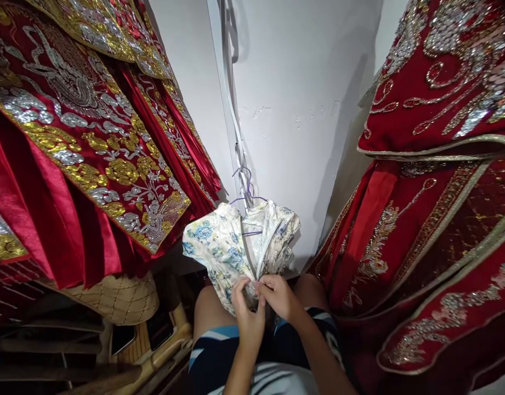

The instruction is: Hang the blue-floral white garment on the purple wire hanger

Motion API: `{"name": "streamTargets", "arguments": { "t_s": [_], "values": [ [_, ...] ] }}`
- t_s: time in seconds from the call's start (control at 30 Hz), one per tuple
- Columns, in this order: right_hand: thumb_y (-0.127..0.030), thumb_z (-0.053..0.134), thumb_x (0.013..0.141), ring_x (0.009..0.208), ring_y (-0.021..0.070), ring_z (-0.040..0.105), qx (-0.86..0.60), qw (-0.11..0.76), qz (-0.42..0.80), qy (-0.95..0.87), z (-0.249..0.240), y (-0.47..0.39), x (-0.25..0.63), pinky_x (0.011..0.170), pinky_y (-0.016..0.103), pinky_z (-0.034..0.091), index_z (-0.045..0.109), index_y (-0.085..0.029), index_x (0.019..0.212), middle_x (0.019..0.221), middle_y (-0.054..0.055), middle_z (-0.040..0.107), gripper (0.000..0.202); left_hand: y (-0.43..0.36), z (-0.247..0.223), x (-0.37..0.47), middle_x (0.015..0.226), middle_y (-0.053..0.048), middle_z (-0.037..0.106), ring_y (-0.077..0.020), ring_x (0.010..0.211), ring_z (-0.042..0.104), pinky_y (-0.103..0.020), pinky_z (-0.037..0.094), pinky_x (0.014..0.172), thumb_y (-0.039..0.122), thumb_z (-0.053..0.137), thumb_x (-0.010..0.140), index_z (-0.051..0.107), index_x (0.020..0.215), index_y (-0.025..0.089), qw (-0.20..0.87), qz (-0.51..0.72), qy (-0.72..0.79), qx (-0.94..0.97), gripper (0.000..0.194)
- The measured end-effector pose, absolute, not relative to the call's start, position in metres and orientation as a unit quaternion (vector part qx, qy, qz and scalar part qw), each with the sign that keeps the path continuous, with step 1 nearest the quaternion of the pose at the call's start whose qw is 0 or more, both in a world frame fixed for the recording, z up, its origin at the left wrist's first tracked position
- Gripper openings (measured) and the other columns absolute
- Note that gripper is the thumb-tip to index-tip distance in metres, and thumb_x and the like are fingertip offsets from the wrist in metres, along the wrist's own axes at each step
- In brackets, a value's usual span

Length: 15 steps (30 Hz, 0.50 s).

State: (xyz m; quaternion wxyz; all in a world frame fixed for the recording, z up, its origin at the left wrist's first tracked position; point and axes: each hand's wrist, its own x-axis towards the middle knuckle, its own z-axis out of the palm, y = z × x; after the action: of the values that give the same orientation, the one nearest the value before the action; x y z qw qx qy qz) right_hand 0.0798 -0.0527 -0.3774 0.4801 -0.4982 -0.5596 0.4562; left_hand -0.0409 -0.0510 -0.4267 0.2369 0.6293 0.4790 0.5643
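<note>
A white floral shirt with blue flowers and short sleeves hangs in front of me on a purple wire hanger. Its neckline is parted, showing the inside of the collar. Low on the front opening, my left hand pinches the fabric edge between thumb and fingers. Close against it, my right hand grips the other edge of the shirt front. Any button between the fingertips is too small to make out. The shirt's lower part is hidden behind my hands.
A metal pole runs up the white wall. Red sequinned garments hang at the left, and a beaded red gown at the right. A bamboo bench with two phone-like dark flat objects stands lower left.
</note>
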Motion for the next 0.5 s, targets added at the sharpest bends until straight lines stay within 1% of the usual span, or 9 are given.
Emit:
{"name": "streamTargets", "arguments": {
  "t_s": [0.03, 0.07, 0.1, 0.17, 0.23, 0.33, 0.43, 0.5],
  "values": [
    [-0.033, 0.055, 0.09, 0.051, 0.0141, 0.052, -0.493, 0.478, 0.462, -0.561, -0.377, -0.053, 0.078, 0.055, 0.025, 0.037, 0.057, -0.019, 0.064, 0.049, -0.002, 0.055, 0.03, -0.051, -0.428, -0.039, 0.107, -0.012, 0.06, -0.0273, 0.107, 0.058, -0.04, 0.045, 0.097, 0.036, 0.058, 0.087, 0.057, 0.105, 0.022, 0.286, 0.538, 0.471, 0.638, 0.023],
    [-0.032, 0.055, 0.089, 0.051, 0.0142, 0.053, -0.489, 0.476, 0.467, -0.562, -0.377, -0.053, 0.078, 0.055, 0.025, 0.038, 0.058, -0.019, 0.064, 0.049, -0.002, 0.055, 0.029, -0.05, -0.429, -0.038, 0.094, -0.009, 0.061, -0.0253, 0.094, 0.06, -0.038, 0.047, 0.089, 0.036, 0.054, 0.089, 0.058, 0.095, 0.023, 0.318, 0.516, 0.466, 0.644, 0.015],
    [-0.031, 0.055, 0.089, 0.05, 0.0142, 0.053, -0.486, 0.475, 0.471, -0.562, -0.377, -0.053, 0.077, 0.055, 0.025, 0.038, 0.058, -0.019, 0.064, 0.049, -0.001, 0.055, 0.028, -0.049, -0.428, -0.038, 0.083, -0.006, 0.06, -0.0238, 0.085, 0.059, -0.036, 0.047, 0.082, 0.037, 0.051, 0.09, 0.057, 0.084, 0.023, 0.332, 0.503, 0.463, 0.65, 0.016],
    [-0.03, 0.055, 0.087, 0.048, 0.0135, 0.051, -0.486, 0.476, 0.481, -0.553, -0.379, -0.054, 0.079, 0.052, 0.025, 0.036, 0.059, -0.018, 0.063, 0.048, -0.001, 0.055, 0.027, -0.046, -0.427, -0.04, 0.072, -0.004, 0.056, -0.0222, 0.076, 0.056, -0.034, 0.046, 0.075, 0.037, 0.05, 0.092, 0.053, 0.071, 0.024, 0.322, 0.499, 0.458, 0.662, 0.025],
    [-0.028, 0.054, 0.085, 0.045, 0.0123, 0.047, -0.495, 0.475, 0.49, -0.538, -0.381, -0.054, 0.083, 0.049, 0.024, 0.033, 0.061, -0.018, 0.063, 0.046, -0.001, 0.055, 0.026, -0.045, -0.425, -0.042, 0.071, -0.004, 0.055, -0.0215, 0.074, 0.055, -0.032, 0.044, 0.073, 0.035, 0.05, 0.093, 0.052, 0.068, 0.025, 0.309, 0.499, 0.444, 0.677, 0.027],
    [-0.028, 0.054, 0.08, 0.04, 0.011, 0.04, -0.525, 0.483, 0.502, -0.489, -0.381, -0.051, 0.093, 0.045, 0.025, 0.028, 0.062, -0.019, 0.058, 0.041, -0.002, 0.052, 0.025, -0.044, -0.428, -0.042, 0.073, -0.003, 0.055, -0.0203, 0.075, 0.054, -0.03, 0.043, 0.072, 0.03, 0.05, 0.093, 0.053, 0.071, 0.024, 0.306, 0.489, 0.422, 0.699, 0.023],
    [-0.035, 0.057, 0.078, 0.038, 0.0096, 0.033, -0.53, 0.525, 0.499, -0.441, -0.365, -0.035, 0.106, 0.043, 0.025, 0.028, 0.063, -0.02, 0.058, 0.039, -0.003, 0.049, 0.026, -0.042, -0.436, -0.037, 0.075, -0.003, 0.053, -0.0186, 0.074, 0.053, -0.028, 0.041, 0.07, 0.027, 0.05, 0.094, 0.052, 0.074, 0.022, 0.301, 0.471, 0.4, 0.726, 0.021],
    [-0.041, 0.061, 0.077, 0.038, 0.0084, 0.03, -0.513, 0.564, 0.485, -0.429, -0.342, -0.016, 0.113, 0.042, 0.025, 0.027, 0.064, -0.019, 0.061, 0.041, -0.004, 0.049, 0.028, -0.039, -0.442, -0.033, 0.075, -0.002, 0.051, -0.0172, 0.073, 0.052, -0.027, 0.04, 0.068, 0.025, 0.049, 0.094, 0.049, 0.073, 0.021, 0.304, 0.461, 0.385, 0.739, 0.021]
  ]
}}
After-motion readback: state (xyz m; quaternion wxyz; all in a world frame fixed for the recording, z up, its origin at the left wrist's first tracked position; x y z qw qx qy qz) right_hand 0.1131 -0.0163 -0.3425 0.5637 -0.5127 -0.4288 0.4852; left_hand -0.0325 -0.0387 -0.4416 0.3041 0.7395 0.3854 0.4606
